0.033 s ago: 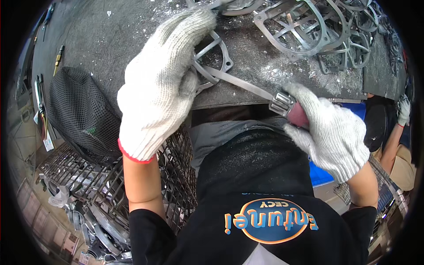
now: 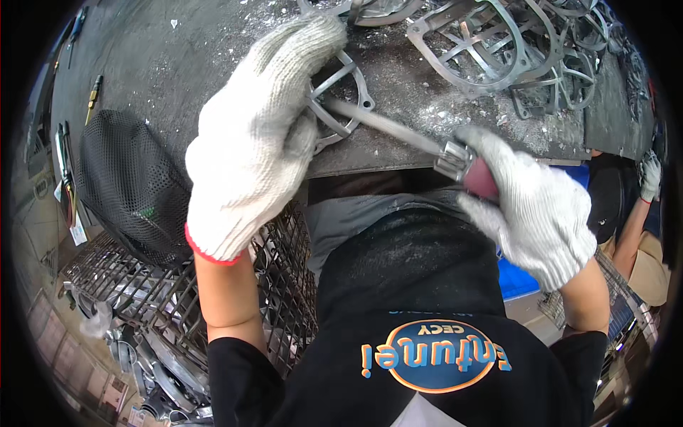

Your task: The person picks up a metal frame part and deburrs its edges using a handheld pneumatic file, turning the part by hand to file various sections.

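My left hand, in a white knitted glove with a red cuff edge, is closed around a grey metal ring frame with cross bars. The frame rests at the front of the dark worktop, partly covered by the glove. In my gloved right hand, the fingers are wrapped round the red handle of a flat file with a shiny metal collar. Its narrow blade points left, and its tip is at the frame's inner bars beside my left fingers. The blade is smeared by motion.
Several similar metal frames are heaped at the far right of the worktop, amid pale shavings. On the left lies a black mesh bag above a wire basket of metal parts. A co-worker's gloved hand shows at the right edge.
The file's blade has tilted slightly, its tip moving up and to the left against the frame. My left hand has shifted a little left; both grips are unchanged.
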Available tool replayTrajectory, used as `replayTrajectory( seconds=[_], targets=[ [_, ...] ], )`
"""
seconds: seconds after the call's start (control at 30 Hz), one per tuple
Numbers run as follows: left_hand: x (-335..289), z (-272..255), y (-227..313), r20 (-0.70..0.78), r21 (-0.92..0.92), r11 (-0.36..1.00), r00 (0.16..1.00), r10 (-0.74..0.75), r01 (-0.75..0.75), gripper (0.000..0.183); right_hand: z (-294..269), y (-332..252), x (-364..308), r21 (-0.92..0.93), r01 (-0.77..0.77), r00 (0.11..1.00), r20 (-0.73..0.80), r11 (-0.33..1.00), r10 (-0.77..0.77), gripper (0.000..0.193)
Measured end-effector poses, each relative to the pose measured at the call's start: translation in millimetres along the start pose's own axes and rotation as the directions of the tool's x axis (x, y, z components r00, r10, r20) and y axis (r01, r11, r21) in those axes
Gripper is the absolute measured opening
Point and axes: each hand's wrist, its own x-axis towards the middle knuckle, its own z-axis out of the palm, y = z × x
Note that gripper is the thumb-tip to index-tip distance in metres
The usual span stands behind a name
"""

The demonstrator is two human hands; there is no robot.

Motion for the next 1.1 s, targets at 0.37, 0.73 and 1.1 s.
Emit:
replayTrajectory(
  seconds=[0.37, 0.73, 1.1],
  targets=[
    [-19, -18, 31, 0.094, -0.038, 0.958, 0.956, -0.279, 0.283, 0.093, 1, 3, 3, 0.005, 0.052, 0.995, -0.088, 0.999, -0.052, 0.058],
    [-40, -12, 17, 0.092, -0.023, 0.993, 0.989, -0.112, 0.114, 0.097, -11, 13, -1, 0.377, 0.116, 0.95, 0.229, 0.919, -0.214, 0.056],
    [-38, -13, 2, 0.051, -0.439, 0.891, 0.994, -0.101, 0.113, 0.105, -19, 19, 13, 0.47, 0.042, 0.928, 0.308, 0.882, -0.208, 0.059]
  ],
)
